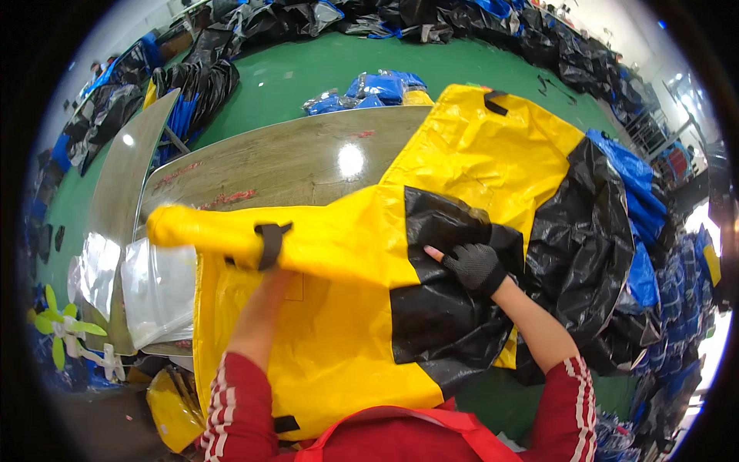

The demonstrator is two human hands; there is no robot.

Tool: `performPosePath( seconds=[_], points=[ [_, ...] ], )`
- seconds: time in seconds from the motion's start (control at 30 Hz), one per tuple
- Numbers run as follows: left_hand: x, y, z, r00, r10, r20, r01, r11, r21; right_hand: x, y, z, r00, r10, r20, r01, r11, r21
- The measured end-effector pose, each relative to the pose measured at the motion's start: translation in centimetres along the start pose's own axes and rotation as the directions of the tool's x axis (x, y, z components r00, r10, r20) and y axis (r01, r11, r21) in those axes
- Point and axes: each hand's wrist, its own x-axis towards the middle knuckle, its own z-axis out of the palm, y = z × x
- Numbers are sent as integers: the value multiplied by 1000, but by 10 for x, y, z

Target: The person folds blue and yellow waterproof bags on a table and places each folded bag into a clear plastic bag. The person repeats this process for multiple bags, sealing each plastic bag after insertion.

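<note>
A large yellow and black plastic sheet bag [331, 331] lies spread across the table in front of me. My left forearm [258, 323] reaches under a raised yellow flap [331, 239], which hides the hand and its fingers. A black strap [270, 245] crosses that flap just above my left wrist. My right hand [471, 266], in a dark fingerless glove, rests on the black panel [431, 223] with its fingers stretched out and one bare fingertip pointing left. Behind it, a second yellow and black piece [493, 154] with a black loop [495, 102] covers the table's right side.
The brown table [285, 165] shows behind the bag. Clear plastic sheets [158, 292] lie at its left, near a small fan with green blades [58, 327]. Blue packages [381, 88] sit beyond the far edge. Blue and black piles [677, 300] crowd the right.
</note>
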Motion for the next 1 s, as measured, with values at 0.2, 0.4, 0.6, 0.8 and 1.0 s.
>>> performPosePath(
  seconds=[0.2,0.4,0.6,0.8,1.0],
  points=[
    [-60,39,-146,686,-111,719,62,994,95,52,-19,0,876,108,470,-145,988,44],
    [38,131,-221,963,260,-76,-222,918,328,104,-28,-48,626,47,778,-71,997,-3],
    [-48,-36,-113,941,-240,238,104,875,473,59,-1,-39,969,131,-211,-131,991,15],
    [-117,-97,-61,966,-233,110,153,863,482,36,2,13,958,278,75,-288,931,222],
    [2,14,-117,900,-24,436,-17,996,88,53,9,18,936,337,98,-348,928,135]
  ],
)
